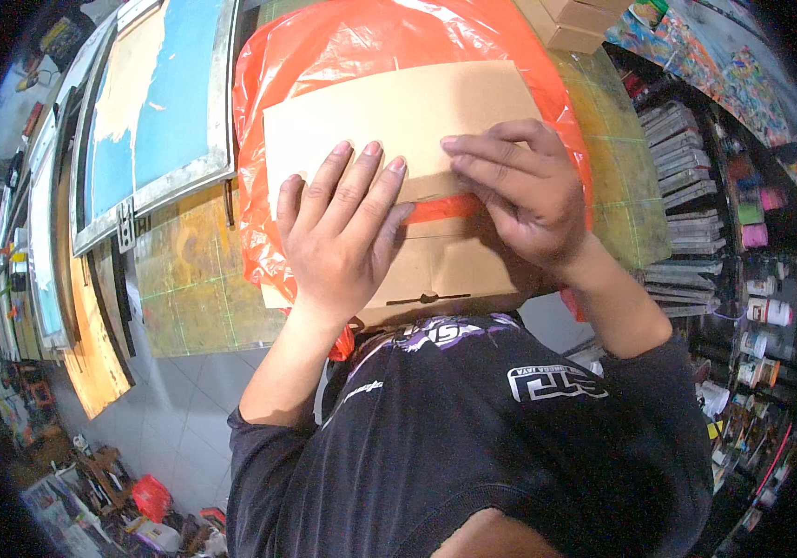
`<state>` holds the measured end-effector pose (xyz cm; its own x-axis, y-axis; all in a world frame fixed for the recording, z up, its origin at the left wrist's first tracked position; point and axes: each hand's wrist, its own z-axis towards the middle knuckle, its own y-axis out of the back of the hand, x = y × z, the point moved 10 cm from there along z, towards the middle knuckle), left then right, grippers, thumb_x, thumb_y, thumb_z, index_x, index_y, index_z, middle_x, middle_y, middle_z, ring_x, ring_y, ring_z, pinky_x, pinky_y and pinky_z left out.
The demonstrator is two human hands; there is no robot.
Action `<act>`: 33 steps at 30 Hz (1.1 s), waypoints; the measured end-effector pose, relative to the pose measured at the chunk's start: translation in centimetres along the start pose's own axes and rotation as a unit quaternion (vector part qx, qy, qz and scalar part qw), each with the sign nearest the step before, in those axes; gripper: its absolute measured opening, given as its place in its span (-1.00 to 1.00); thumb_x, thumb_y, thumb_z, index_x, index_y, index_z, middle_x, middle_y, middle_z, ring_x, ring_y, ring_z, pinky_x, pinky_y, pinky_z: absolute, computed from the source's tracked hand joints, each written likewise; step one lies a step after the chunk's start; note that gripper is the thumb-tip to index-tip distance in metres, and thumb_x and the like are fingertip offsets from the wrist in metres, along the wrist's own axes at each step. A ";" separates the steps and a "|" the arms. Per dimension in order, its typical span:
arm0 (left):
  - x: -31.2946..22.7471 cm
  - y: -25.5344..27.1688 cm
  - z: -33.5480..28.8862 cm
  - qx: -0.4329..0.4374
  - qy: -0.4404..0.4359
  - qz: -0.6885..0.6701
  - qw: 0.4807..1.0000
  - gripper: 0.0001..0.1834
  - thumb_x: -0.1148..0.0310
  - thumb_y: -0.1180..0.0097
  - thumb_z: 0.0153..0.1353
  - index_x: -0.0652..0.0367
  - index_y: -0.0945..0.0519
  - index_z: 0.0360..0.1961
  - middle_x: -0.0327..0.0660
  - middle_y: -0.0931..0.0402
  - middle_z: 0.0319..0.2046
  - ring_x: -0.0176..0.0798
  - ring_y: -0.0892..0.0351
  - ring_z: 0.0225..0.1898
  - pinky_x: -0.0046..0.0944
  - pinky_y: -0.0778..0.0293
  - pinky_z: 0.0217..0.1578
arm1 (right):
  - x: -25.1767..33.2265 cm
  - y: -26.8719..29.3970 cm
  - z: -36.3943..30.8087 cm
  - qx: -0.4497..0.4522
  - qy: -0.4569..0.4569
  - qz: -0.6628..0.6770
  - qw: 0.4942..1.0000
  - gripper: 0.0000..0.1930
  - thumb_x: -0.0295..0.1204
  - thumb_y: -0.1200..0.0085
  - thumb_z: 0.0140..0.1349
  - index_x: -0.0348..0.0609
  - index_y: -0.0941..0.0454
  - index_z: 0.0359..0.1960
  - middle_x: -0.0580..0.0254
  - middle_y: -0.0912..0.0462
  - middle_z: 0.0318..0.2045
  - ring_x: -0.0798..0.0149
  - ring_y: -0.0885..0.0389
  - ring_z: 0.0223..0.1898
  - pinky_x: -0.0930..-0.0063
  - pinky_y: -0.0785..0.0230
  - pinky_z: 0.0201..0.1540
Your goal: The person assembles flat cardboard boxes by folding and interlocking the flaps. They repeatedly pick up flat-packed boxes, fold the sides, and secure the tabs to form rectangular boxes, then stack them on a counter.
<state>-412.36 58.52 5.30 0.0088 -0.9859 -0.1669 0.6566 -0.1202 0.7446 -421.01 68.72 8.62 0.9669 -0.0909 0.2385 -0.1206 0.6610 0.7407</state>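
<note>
Dark T-shirt (473,446) with light printing is closest to my camera, on the near side of the carton, which I'm using as the landmark for everything else. So, the cardboard carton (361,112) itself: it lies on shiny red plastic (342,46), with a wide panel on its far side, a slotted panel on its near side and a strip of red showing between them. From my end of the feed, the left hand (338,237) is spread over the wide panel, fingers laid out on top, not clasping anything. Right hand (538,200) is at the carton's right part, fingers bent with the tips at the panel; I honestly can't tell if it's pinching the edge or just pressing. A worn, gridded table (194,270) shows on both sides of the carton. Left of the carton there's a grey-edged frame (175,102) with a blue panel, right of it a stack of greyish pieces (682,158), and beyond its far right corner some more boxes (570,23)
</note>
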 end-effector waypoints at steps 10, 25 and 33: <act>0.1 0.3 0.6 -0.020 -0.005 -0.009 1.000 -0.61 0.25 -0.27 0.04 -0.05 -0.61 -0.05 -0.24 -0.56 -0.01 -0.14 -0.48 0.05 -0.12 -0.19 -0.03 | -0.1 0.3 0.0 -0.037 0.016 -0.009 0.999 -0.74 -0.57 -0.30 -0.13 -0.26 -0.64 -0.32 0.18 -0.67 -0.18 0.16 -0.56 -0.29 0.39 -0.42 -0.23; -0.2 0.5 -0.6 -0.054 -0.024 -0.026 0.998 -0.72 0.36 -0.26 0.04 0.06 -0.65 -0.16 -0.25 -0.61 -0.08 -0.18 -0.54 0.04 -0.13 -0.17 0.07 | 0.9 -0.1 -1.5 -0.041 0.045 -0.084 0.995 -0.68 -0.48 -0.30 -0.12 -0.19 -0.61 -0.24 0.23 -0.65 -0.11 0.15 -0.55 -0.20 0.24 -0.28 -0.13; 0.0 0.5 -0.6 -0.031 0.005 -0.007 0.999 -0.69 0.38 -0.21 0.07 0.04 -0.63 -0.11 -0.21 -0.59 -0.05 -0.11 -0.52 0.05 -0.08 -0.18 0.10 | 0.7 -1.2 -1.7 -0.020 -0.016 -0.078 0.997 -0.63 -0.48 -0.27 -0.13 -0.09 -0.62 -0.18 0.26 -0.60 -0.08 0.19 -0.48 -0.16 0.23 -0.23 -0.10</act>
<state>-411.56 58.53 5.30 0.0073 -0.9829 -0.1840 0.7024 -0.1259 0.7005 -419.84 69.18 6.83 0.9655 -0.2182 0.1423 0.0410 0.6666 0.7443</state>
